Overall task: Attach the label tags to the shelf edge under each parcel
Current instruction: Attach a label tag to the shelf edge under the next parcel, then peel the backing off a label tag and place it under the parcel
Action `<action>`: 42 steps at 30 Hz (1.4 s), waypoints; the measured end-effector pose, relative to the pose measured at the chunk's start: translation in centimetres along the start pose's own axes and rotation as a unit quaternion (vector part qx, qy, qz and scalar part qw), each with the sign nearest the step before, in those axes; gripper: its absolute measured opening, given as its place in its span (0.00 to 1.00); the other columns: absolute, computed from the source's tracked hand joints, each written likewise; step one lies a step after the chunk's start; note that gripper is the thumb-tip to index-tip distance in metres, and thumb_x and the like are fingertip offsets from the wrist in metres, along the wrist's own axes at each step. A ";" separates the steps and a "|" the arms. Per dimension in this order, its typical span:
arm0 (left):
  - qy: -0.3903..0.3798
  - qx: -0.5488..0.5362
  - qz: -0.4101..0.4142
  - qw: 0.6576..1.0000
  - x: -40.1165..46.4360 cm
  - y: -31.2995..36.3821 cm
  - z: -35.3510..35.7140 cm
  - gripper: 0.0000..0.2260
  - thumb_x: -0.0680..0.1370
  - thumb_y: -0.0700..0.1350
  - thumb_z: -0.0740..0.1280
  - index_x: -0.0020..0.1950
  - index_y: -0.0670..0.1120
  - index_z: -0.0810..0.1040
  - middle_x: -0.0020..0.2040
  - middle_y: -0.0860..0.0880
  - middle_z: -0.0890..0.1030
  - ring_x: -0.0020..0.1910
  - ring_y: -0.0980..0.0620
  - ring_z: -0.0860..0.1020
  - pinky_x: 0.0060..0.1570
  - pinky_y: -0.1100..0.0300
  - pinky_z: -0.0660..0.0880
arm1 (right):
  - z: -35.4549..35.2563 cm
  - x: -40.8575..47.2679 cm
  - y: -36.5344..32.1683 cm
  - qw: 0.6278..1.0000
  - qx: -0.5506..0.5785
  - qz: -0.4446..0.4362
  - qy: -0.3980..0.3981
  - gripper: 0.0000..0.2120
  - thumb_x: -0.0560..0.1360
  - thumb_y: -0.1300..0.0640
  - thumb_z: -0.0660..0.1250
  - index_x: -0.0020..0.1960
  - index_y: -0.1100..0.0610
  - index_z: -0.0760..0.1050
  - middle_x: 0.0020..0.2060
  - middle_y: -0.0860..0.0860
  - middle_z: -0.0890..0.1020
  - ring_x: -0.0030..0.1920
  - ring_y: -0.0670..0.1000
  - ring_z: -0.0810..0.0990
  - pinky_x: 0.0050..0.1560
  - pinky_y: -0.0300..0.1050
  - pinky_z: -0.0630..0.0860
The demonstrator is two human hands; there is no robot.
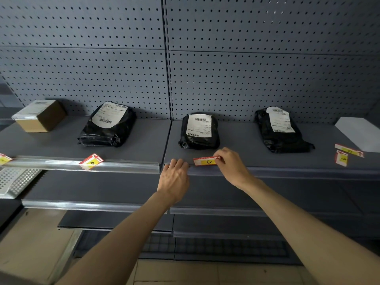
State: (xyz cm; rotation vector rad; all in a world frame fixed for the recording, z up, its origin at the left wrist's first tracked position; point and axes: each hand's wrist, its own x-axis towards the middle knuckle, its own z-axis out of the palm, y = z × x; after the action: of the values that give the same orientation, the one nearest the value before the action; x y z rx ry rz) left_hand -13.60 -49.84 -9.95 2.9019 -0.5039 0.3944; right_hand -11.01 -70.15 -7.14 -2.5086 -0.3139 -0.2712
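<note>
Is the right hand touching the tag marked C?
Touching. In the head view, the right hand pinches the right end of the C tag with its fingertips at the shelf edge.

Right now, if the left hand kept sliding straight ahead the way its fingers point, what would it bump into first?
Probably the middle black parcel. The left hand rests on the shelf edge, fingers aimed up and slightly right over bare shelf; depth is hard to judge.
</note>
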 end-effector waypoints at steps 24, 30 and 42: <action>-0.018 -0.035 0.000 0.999 0.9 -0.2 -1.7 0.12 0.78 0.43 0.60 0.60 0.44 0.76 0.59 0.46 0.77 0.58 0.46 0.74 0.58 0.52 0.73 | -0.7 -0.7 -2.1 0.993 -0.107 -0.019 -0.036 0.16 0.80 0.51 0.61 0.64 0.58 0.69 0.54 0.54 0.73 0.42 0.53 0.78 0.40 0.49 0.78; -0.009 -0.043 0.023 0.999 2.6 3.4 -4.0 0.12 0.79 0.50 0.62 0.57 0.44 0.77 0.56 0.46 0.78 0.57 0.45 0.74 0.56 0.51 0.72 | -6.4 -4.9 0.3 0.985 -0.168 0.011 0.025 0.13 0.79 0.48 0.61 0.54 0.58 0.74 0.49 0.52 0.79 0.45 0.54 0.78 0.43 0.50 0.77; -0.016 -0.076 0.085 0.993 8.4 25.2 -5.5 0.11 0.77 0.48 0.61 0.52 0.42 0.78 0.52 0.44 0.80 0.56 0.42 0.76 0.53 0.48 0.75 | -24.3 -14.0 13.8 0.972 -0.194 0.112 0.076 0.12 0.78 0.49 0.63 0.44 0.58 0.74 0.43 0.53 0.78 0.43 0.54 0.77 0.36 0.45 0.70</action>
State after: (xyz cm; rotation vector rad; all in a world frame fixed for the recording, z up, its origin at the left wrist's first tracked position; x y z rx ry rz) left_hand -16.05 -74.70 0.73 2.7326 -0.7552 0.3181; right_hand -23.41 -97.49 1.43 -2.8531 0.0962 -0.4666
